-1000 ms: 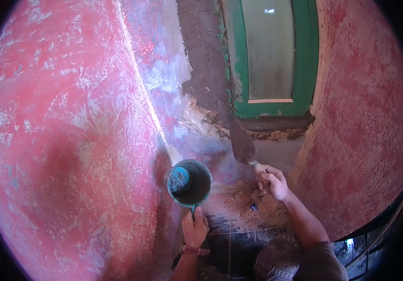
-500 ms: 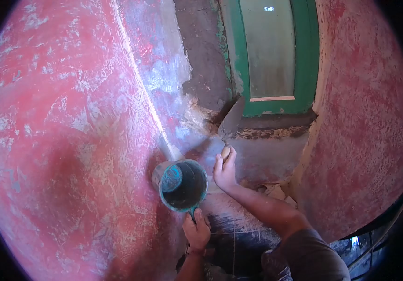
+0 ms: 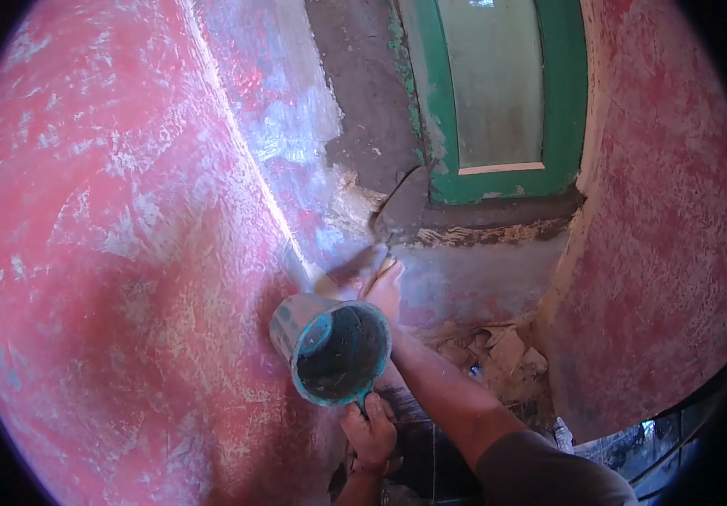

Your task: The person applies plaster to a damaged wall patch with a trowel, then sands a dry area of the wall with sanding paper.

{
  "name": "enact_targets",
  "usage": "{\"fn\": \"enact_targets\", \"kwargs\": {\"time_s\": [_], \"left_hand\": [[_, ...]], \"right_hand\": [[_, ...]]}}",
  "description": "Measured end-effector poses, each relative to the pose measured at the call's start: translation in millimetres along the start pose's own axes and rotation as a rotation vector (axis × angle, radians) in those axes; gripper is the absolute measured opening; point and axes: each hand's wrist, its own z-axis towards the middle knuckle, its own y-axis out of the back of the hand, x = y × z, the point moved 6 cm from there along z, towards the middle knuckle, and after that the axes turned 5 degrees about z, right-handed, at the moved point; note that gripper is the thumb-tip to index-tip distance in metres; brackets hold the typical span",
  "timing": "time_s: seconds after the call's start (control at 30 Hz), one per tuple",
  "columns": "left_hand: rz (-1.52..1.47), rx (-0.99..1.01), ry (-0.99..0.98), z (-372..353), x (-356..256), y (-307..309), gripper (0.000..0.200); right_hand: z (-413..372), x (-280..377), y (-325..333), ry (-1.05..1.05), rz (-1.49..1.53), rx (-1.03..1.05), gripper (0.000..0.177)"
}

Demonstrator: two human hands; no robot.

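My left hand (image 3: 370, 432) is closed round the short handle of a teal plastic dipper (image 3: 302, 344), whose mouth faces me and whose dark inside is smeared with mortar. Up and to the right, my right hand (image 3: 386, 289) grips the wooden handle of a trowel (image 3: 403, 205). The grey blade lies close over the rough, broken patch (image 3: 355, 207) at the lower left corner of the green frame. Part of my right wrist is hidden behind the dipper's rim.
A green-framed panel (image 3: 498, 187) stands in the wall, with a dark mortar strip (image 3: 367, 93) on its left. Pink plastered walls rise at left (image 3: 110, 253) and right (image 3: 650, 236). Broken rubble (image 3: 502, 354) lies below the panel, and cables run at lower right.
The trowel has moved left and slightly down, its blade tilting onto the rough patch. The dipper has shifted a little right and down in view.
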Motion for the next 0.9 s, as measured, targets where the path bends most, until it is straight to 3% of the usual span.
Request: {"fn": "enact_targets", "kwargs": {"time_s": [0.07, 0.3, 0.43, 0.67, 0.9], "left_hand": [[-0.025, 0.018, -0.026, -0.5, -0.7, -3.4, 0.030], [-0.087, 0.004, -0.050, -6.5, -10.3, -3.0, 0.036], [-0.118, -0.033, -0.048, -8.8, -7.0, 9.8, 0.029], [-0.026, -0.018, -0.069, -7.8, -0.5, 16.6, 0.034], [0.015, -0.010, -0.049, -5.6, 2.2, 13.3, 0.031]], "right_hand": [[-20.3, -0.8, 8.9, -0.272, -0.023, 0.149, 0.050], [-100.2, -64.5, 11.4, -0.270, 0.099, 0.365, 0.054], [-121.2, -43.4, 41.1, -0.157, 0.163, 0.235, 0.056], [-34.0, -1.5, 39.7, 0.110, 0.149, 0.069, 0.052], [15.0, 9.3, 6.2, 0.127, 0.051, -0.063, 0.053]]}}
